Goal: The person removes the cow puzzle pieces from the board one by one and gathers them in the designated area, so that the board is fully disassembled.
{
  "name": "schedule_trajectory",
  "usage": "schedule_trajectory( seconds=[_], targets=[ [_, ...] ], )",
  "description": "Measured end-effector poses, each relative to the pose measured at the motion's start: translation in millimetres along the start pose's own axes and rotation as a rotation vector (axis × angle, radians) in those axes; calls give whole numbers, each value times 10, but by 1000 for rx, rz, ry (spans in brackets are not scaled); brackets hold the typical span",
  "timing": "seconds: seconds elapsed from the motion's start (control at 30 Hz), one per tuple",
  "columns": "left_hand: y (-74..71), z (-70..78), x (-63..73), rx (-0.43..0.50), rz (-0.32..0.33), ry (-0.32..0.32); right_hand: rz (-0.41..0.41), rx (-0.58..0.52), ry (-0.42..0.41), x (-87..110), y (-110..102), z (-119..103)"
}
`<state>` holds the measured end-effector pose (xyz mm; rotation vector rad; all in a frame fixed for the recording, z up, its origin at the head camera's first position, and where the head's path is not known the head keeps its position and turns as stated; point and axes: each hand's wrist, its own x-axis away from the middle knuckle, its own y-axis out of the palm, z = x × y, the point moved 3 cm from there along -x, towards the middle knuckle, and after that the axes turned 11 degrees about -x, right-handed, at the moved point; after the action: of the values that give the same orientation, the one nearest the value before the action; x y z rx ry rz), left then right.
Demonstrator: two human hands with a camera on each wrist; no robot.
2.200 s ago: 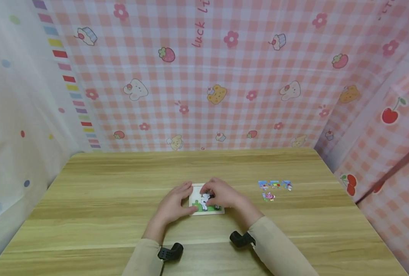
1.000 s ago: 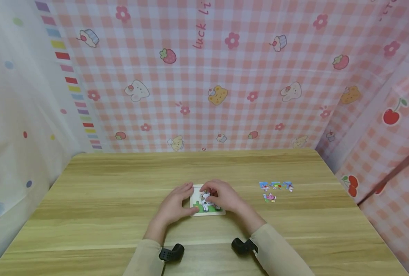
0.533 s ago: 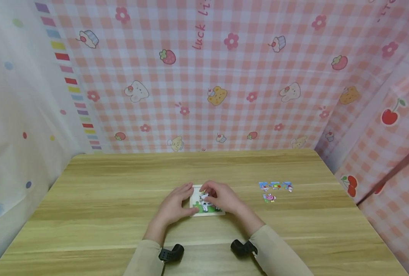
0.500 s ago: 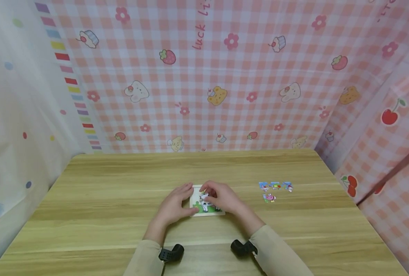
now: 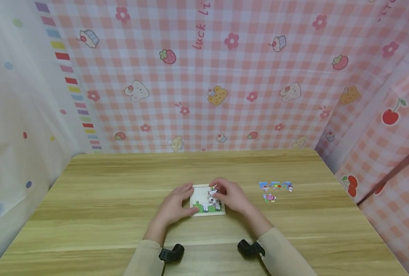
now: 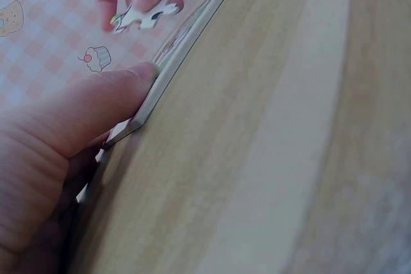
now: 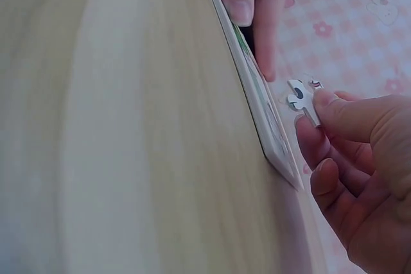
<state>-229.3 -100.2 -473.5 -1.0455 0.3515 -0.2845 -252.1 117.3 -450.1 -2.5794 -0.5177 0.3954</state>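
Pinching flat, knobbed puzzle piece (image 7: 309, 100)

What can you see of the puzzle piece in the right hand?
The puzzle piece is small, flat and thin, mostly white with black marks and a touch of yellow at one end. Its outline has knobs and notches; the material is unclear. The right hand pinches it, raised just clear of the board.

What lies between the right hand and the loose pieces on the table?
The head view shows bare wooden tabletop between the right hand and those puzzle pieces.
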Motion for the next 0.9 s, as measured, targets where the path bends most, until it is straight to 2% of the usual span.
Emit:
schedule_trajectory(
  seconds=[0.43,0.7,0.9],
  targets=[
    [2,3,2,-14,-4,11,79,-4,-17,214,-344,156],
    [11,-4,-3,-8,-5,2,138,-7,24,415,-612,274],
    [2,-2,-2,-18,-11,3,192,-67,3,596,-832,369]
  ],
)
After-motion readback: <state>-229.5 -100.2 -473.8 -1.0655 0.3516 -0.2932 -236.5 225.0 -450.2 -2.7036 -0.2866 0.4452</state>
